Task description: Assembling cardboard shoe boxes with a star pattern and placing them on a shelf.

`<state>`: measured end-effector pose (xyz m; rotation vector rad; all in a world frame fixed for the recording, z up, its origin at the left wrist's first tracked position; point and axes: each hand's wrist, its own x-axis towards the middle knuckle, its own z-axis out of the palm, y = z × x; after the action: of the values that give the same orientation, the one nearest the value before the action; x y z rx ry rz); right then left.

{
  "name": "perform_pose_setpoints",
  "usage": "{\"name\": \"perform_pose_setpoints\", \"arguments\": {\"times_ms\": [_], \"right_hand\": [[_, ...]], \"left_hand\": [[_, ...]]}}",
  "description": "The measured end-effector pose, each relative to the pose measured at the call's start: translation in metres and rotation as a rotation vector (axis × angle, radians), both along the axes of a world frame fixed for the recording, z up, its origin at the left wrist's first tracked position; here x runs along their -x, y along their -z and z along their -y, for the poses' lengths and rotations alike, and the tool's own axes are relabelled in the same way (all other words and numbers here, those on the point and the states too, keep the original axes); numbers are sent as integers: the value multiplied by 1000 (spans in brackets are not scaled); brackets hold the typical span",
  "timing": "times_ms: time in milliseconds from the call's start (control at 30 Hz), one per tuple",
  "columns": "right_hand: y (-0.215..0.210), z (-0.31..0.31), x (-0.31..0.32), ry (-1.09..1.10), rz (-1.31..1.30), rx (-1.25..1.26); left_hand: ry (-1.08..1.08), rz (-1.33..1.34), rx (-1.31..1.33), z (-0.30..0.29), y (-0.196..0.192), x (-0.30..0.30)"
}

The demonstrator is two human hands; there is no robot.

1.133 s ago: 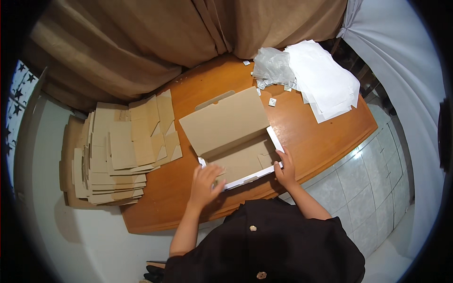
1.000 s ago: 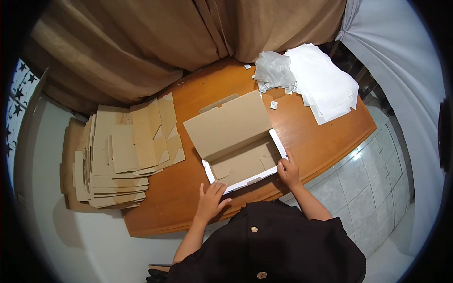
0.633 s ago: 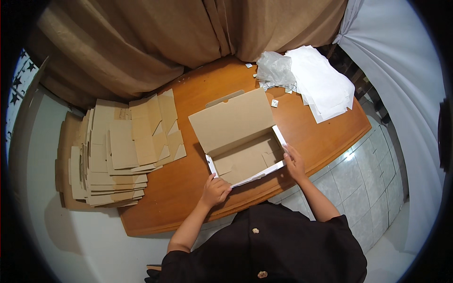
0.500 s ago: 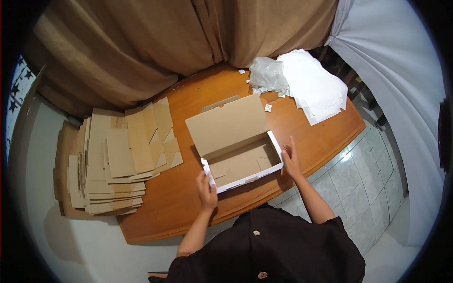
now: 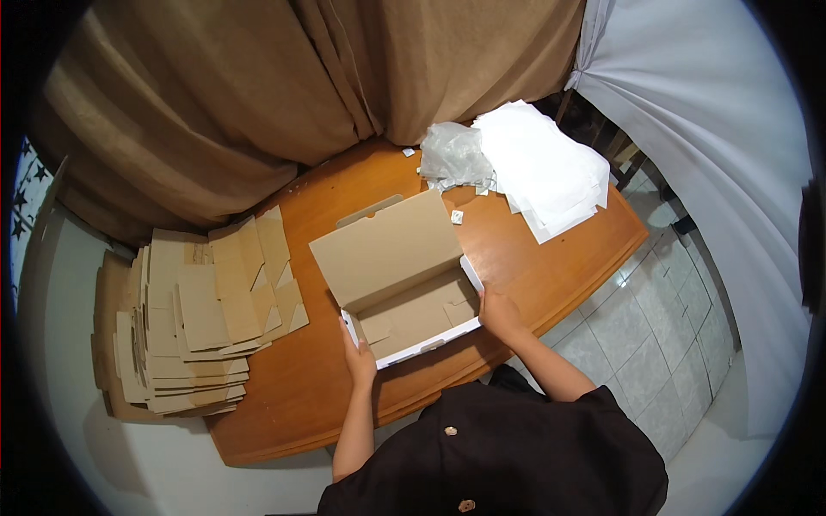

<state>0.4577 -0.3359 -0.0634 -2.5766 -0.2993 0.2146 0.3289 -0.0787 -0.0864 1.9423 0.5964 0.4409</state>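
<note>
An open cardboard box (image 5: pixel 428 343), white outside and plain brown inside, rests on the table near its front edge. Its lid (image 5: pixel 385 249) is raised and leans back, away from me. Inside, the box holds nothing, and folded flaps show on its bottom. My left hand (image 5: pixel 360 361) grips the left side wall near the front corner, with its fingers along the outside. At the opposite end my right hand (image 5: pixel 500 315) is closed on the right wall, and its fingertips are partly hidden.
Flattened brown cardboard boxes (image 5: pixel 196 314) lie in a tall stack at the table's left. Toward the back right are a crumpled clear plastic bag (image 5: pixel 451 153) and spread white paper sheets (image 5: pixel 544 163). A small white piece (image 5: pixel 457 218) sits behind the box. Brown curtains (image 5: pixel 215 95) hang beyond the table.
My right hand, earlier open with its fingers raised beside the box, has closed on the right wall. The view has shifted, so the whole scene appears further left and lower.
</note>
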Motion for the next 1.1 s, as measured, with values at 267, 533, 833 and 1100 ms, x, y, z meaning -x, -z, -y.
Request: {"name": "perform_pose_setpoints", "arguments": {"times_ms": [267, 533, 833, 1100], "right_hand": [[-22, 41, -49, -220, -94, -37], [4, 125, -154, -189, 92, -255], [50, 189, -208, -170, 325, 140], [38, 185, -190, -29, 319, -35]], "left_hand": [[-49, -6, -33, 24, 14, -24], [-430, 54, -206, 59, -34, -41], [-383, 249, -62, 152, -72, -92], [-242, 239, -27, 173, -75, -124]]}}
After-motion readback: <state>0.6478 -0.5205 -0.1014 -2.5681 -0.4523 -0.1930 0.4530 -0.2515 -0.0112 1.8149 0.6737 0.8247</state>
